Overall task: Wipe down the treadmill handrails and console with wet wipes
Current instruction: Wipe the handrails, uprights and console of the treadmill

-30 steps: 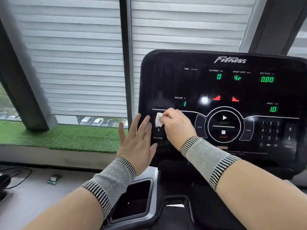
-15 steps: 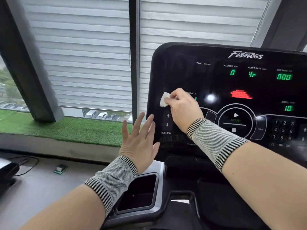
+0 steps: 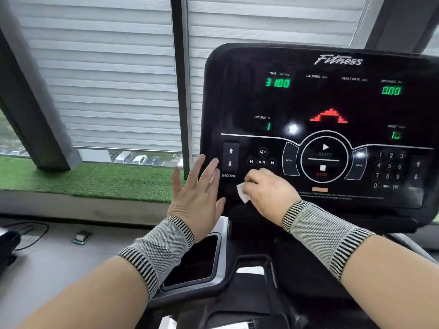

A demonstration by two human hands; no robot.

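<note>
The black treadmill console (image 3: pixel 308 98) fills the upper right, with green readouts and a round start/stop dial. My right hand (image 3: pixel 268 191) grips a small folded white wet wipe (image 3: pixel 242 192) and presses it against the console's lower left, below the media buttons and right of the INCLINE label. My left hand (image 3: pixel 196 193) is flat with fingers spread, its fingertips at the console's left edge beside the incline arrows. Both wrists wear grey striped bands. The handrails are not clearly in view.
A dark recessed cup tray (image 3: pixel 197 264) with a grey rim sits below my left wrist. Left of the treadmill, a grey ledge holds a small green box (image 3: pixel 82 237) and a black cable (image 3: pixel 28 233). Artificial grass (image 3: pixel 90 179), window blinds and a dark pillar (image 3: pixel 180 79) lie behind.
My right hand has swept the wipe from the console's left edge near the INCLINE readout down to its lower left. My left hand stays spread at the console's side. The view shifted.
</note>
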